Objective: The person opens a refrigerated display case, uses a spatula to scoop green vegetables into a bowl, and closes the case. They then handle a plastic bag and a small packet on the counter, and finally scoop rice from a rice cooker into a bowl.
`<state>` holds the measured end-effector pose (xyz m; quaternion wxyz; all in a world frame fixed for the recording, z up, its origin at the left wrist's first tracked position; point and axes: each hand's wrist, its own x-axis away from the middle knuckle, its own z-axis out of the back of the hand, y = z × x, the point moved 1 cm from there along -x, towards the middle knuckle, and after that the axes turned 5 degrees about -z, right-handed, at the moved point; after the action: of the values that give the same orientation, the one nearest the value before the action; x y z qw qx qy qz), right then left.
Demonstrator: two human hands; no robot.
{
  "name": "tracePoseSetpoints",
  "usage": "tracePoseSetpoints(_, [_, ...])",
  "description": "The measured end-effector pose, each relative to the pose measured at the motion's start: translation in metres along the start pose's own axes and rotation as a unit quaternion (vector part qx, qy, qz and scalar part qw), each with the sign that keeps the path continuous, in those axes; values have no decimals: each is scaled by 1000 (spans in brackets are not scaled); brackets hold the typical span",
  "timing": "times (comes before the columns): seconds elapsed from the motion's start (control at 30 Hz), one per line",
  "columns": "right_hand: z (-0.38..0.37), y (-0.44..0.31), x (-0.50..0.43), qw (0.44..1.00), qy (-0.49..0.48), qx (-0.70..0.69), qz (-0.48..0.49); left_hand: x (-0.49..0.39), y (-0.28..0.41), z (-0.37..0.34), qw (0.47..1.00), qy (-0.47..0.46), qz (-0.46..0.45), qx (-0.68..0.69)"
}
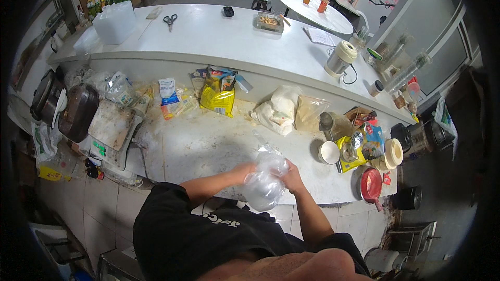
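A clear plastic bag [262,187] bulges out in front of my body, over the near edge of the worktop [195,152]. My left hand [245,172] grips its left side, the fingers partly hidden behind the film. On the other side my right hand [290,176] pinches the bag near its gathered upper part. A loose flap of film extends beyond both hands over the worktop. Glare on the plastic keeps me from telling whether anything is inside.
On the left stands a stained weighing scale [111,125]. Bagged goods, including a yellow packet [217,99] and a white bag [278,111], line the back. To the right are a white bowl [328,152] and a red-lined pan [370,184]. A raised counter [195,39] runs behind.
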<state>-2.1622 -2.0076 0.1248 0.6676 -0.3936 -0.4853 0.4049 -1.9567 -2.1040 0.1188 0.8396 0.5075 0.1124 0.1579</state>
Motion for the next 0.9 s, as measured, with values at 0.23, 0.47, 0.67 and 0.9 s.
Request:
tracePoseSetpoints(0.23, [13, -19, -12, 964, 239, 110, 50, -17, -48, 4, 914, 214, 181, 293])
tracePoseSetpoints(0.47, [-12, -20, -1, 879, 337, 285, 181, -21, -26, -39, 807, 189, 283, 483])
tracePoseSetpoints(0.67, [-41, -3, -2, 975, 201, 35, 93, -35, -7, -31, 803, 198, 212, 521])
tracePoseSetpoints(0.9, [-33, -35, 15, 995, 68, -62, -49, -31, 42, -20, 841, 257, 203, 430])
